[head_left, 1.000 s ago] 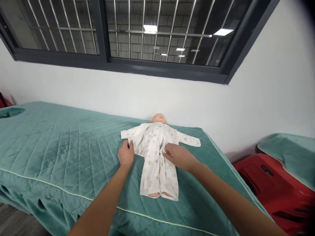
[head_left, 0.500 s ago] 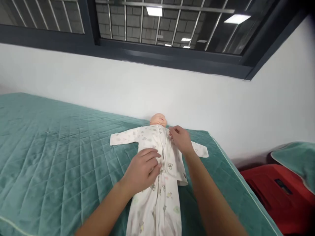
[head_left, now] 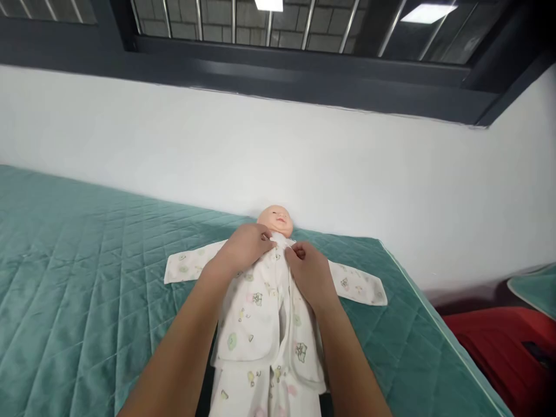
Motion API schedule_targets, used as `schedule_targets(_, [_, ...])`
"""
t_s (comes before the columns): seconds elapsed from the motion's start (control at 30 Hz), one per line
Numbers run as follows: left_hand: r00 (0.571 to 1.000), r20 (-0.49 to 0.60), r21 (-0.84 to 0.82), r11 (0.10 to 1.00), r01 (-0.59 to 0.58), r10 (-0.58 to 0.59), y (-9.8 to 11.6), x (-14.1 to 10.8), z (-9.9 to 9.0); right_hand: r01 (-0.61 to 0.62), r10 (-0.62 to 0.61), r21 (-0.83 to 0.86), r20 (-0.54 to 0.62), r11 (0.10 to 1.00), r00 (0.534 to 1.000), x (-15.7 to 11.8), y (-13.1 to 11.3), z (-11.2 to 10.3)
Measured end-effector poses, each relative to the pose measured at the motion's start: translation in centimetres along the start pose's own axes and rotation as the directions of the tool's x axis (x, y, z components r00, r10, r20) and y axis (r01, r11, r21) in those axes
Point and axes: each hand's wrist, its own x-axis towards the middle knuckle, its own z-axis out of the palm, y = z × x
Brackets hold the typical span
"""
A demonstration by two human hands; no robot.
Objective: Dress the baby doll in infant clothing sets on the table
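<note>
A baby doll [head_left: 275, 219] lies on its back on the green quilted cover, its head toward the wall. It is dressed in a white patterned baby jacket [head_left: 252, 313] with long sleeves spread to both sides, over matching trousers [head_left: 264, 394]. My left hand [head_left: 249, 244] pinches the jacket's front edge just under the doll's chin. Close beside it, my right hand [head_left: 306, 267] has its fingers closed on the other front edge near the collar. Below the hands the two jacket fronts hang slightly apart. My fingertips partly hide the collar.
The green quilted cover [head_left: 104, 289] spreads widely to the left, with its piped edge on the right. A white wall [head_left: 195, 150] rises behind it, below a dark window frame [head_left: 282, 75]. A red object [head_left: 490, 347] stands beyond the right edge.
My left hand has moved up from the doll's belly to the collar and taken hold there. My right hand has shifted slightly down to the front edge. The view has come closer.
</note>
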Motion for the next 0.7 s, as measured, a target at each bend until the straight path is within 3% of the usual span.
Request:
schedule_targets(0.13, [0.998, -0.063, -0.045, 0.998, -0.032, 0.029, 0.1, -0.3, 0.9, -0.055, 0.049, 0.142, 0.043, 0.988, 0.998, 0.5, 0.6, -0.4])
schedule_targets(0.27, [0.986, -0.124, -0.071, 0.990, -0.122, 0.113, 0.0, -0.5, 2.0, -0.102, 0.067, 0.386, 0.103, 0.917, 0.992, 1.0, 1.1, -0.8])
schedule_targets(0.4, [0.978, -0.195, -0.165, 0.981, -0.106, 0.073, 0.6, -0.5, 2.7, -0.069, 0.047, 0.552, 0.053, 0.831, 0.997, 0.8, 0.9, -0.3])
schedule_targets(0.53, [0.985, -0.169, -0.189, 0.979, -0.079, 0.046, 0.9, -0.4, 3.1, -0.027, -0.002, 0.572, 0.050, 0.820, 0.999, 0.5, 0.4, 0.5])
schedule_targets(0.7, [0.988, -0.154, -0.214, 0.975, -0.057, 0.024, 0.5, -0.3, 3.0, 0.045, -0.076, 0.485, 0.044, 0.873, 0.996, 0.4, 0.4, 1.1])
